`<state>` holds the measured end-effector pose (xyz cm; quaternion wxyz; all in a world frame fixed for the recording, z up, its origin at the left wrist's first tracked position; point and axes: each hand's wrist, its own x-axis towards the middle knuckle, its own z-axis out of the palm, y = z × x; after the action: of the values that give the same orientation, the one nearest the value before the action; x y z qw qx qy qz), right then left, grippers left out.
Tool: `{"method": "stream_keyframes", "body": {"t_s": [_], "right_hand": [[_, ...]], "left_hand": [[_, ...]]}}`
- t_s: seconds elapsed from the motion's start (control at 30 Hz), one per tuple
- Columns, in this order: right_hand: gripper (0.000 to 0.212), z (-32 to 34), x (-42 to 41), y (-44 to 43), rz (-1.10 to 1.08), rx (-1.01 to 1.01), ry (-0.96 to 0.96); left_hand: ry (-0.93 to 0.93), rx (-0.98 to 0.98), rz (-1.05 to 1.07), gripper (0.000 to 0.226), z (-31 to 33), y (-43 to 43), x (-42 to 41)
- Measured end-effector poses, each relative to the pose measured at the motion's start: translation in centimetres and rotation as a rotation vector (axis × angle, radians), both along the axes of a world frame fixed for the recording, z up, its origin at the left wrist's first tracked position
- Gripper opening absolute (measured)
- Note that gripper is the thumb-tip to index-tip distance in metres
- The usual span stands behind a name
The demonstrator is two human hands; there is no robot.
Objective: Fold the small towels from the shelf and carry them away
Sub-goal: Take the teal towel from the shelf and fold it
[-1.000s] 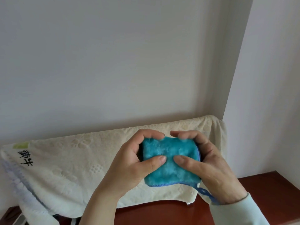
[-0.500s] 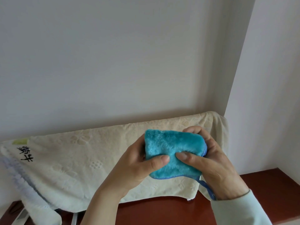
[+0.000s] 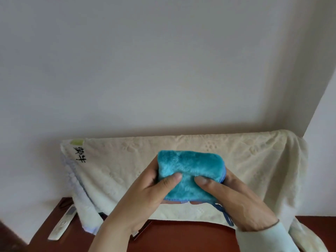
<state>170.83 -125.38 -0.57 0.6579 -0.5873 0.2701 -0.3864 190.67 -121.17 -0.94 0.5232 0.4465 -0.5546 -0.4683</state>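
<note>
**Blue towel folded and in hand**

The left hand (image 3: pixel 145 195) and right hand (image 3: pixel 234 200) together clasp the small blue towel (image 3: pixel 189 171), thumbs pressed on top, fingers beneath. It looks folded to a compact pad, so folding seems done and carrying remains. Its blue loop (image 3: pixel 224 213) dangles below. Beneath lies the red-brown shelf (image 3: pixel 181 237), with what may be a remote (image 3: pixel 63 222) at left. Behind hangs a cream towel (image 3: pixel 190 148), unfolded, against the wall (image 3: pixel 145 60).

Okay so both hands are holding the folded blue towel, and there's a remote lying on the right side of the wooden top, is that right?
Not quite: in the head view the remote lies on the left side of the wooden top. Both the left hand and right hand do hold the folded blue towel.
</note>
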Motion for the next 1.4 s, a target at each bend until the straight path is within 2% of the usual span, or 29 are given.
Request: {"method": "stream_keyframes", "body": {"t_s": [0.2, 0.37, 0.53, 0.73, 0.8, 0.9, 1.07, 1.23, 1.4], "right_hand": [[0.021, -0.2, 7.3, 0.9, 0.120, -0.024, -0.007], [0.028, 0.2, 15.8, 4.0, 0.243, -0.023, -0.047], [0.032, -0.2, 25.8, 8.9, 0.399, 0.041, -0.107], [0.034, -1.0, 38.7, 15.8, 0.525, 0.067, -0.112], [0.038, -1.2, 42.9, 18.5, 0.564, 0.070, -0.130], [0.034, -1.1, 48.3, 22.1, 0.607, 0.082, -0.154], [0.040, -1.0, 55.9, 26.0, 0.714, 0.123, -0.135], [0.040, -1.4, 63.5, 28.3, 0.782, 0.098, -0.093], [0.044, -1.7, 72.8, 30.1, 0.938, 0.048, -0.047]], "left_hand": [[-0.006, -0.012, 0.154, 0.029, 0.2, 3.8, 6.7], [-0.011, -0.019, 0.291, 0.026, 0.5, 9.1, 13.7], [-0.025, -0.026, 0.424, 0.022, 0.5, 16.3, 22.2], [-0.046, -0.038, 0.578, 0.034, 0.6, 25.9, 32.9], [-0.059, -0.043, 0.639, 0.031, 0.8, 29.1, 36.2], [-0.073, -0.040, 0.739, 0.029, 0.8, 33.2, 40.7], [-0.080, -0.004, 0.894, 0.042, 0.2, 38.4, 46.6], [-0.033, -0.004, 1.021, 0.041, -0.5, 41.6, 51.9], [-0.017, -0.009, 1.172, 0.043, -0.7, 44.4, 58.5]]}}
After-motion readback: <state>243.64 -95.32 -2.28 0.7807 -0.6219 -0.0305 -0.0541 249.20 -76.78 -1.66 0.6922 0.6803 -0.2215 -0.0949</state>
